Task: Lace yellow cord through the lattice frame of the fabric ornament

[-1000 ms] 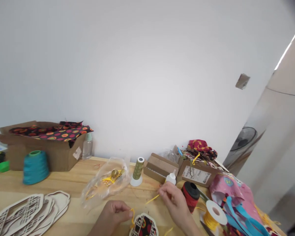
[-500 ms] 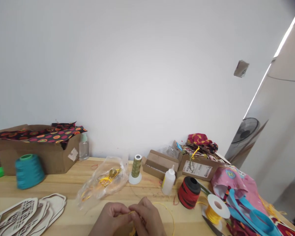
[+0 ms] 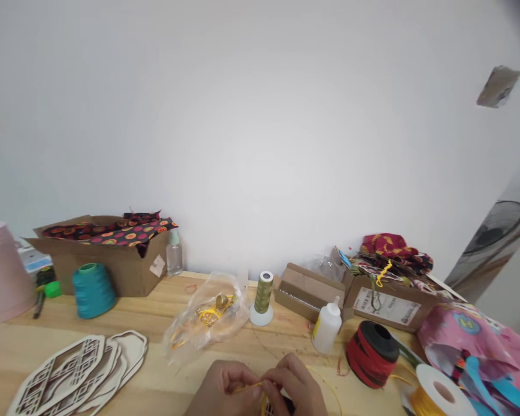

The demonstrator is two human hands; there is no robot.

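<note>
At the bottom middle of the view, my left hand pinches a thin yellow cord between thumb and forefinger. My right hand is beside it, fingertips closed on the same cord close to the left thumb. From under the right hand, the cord's loose length curves over the table toward the lower right. Between and below the hands shows part of a dark, latticed piece, mostly hidden by the fingers. A spool of yellow cord lies at the lower right.
Fretwork wooden panels lie at left, near a teal thread cone and a box of fabric. Ahead are a plastic bag, green thread and a glue bottle. A red cord spool stands at right.
The whole scene has shifted right as my head turned left, bringing a pink bin into view. Both hands remain closed together on the yellow cord.
</note>
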